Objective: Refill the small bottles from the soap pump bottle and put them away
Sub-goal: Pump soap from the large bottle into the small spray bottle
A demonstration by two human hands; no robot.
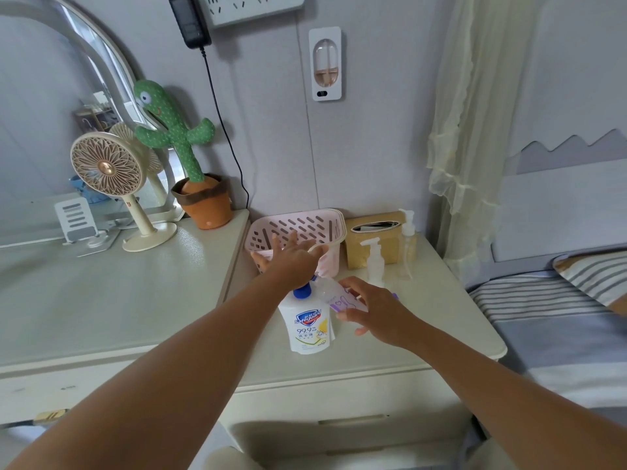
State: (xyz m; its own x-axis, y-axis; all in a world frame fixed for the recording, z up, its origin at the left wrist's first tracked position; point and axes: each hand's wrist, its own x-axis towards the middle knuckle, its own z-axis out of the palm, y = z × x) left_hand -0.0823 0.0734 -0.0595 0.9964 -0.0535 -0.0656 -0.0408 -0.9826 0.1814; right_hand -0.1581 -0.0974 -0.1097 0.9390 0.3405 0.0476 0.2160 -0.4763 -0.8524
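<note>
Soap bottle (308,325) stands toward the front edge of the surface (441,320). Right hand (376,310) grips a small bottle (334,295), tilted at its spout; left hand (291,259), fingers spread, presses the pump top. Refilling looks under way. Pump bottles (375,262) (407,245) wait behind, apparently empty, near the basket (305,223) at the back edge; nothing seems put away yet.

Your left hand (291,257) rests palm-down on the blue pump head of the soap pump bottle (308,325), fingers spread straight. Your right hand (380,313) grips a small clear bottle (334,293), tilted, its mouth near the spout. Behind stand a short pump bottle (375,262), a tall pump bottle (407,245) and a pink basket (305,225).
</note>
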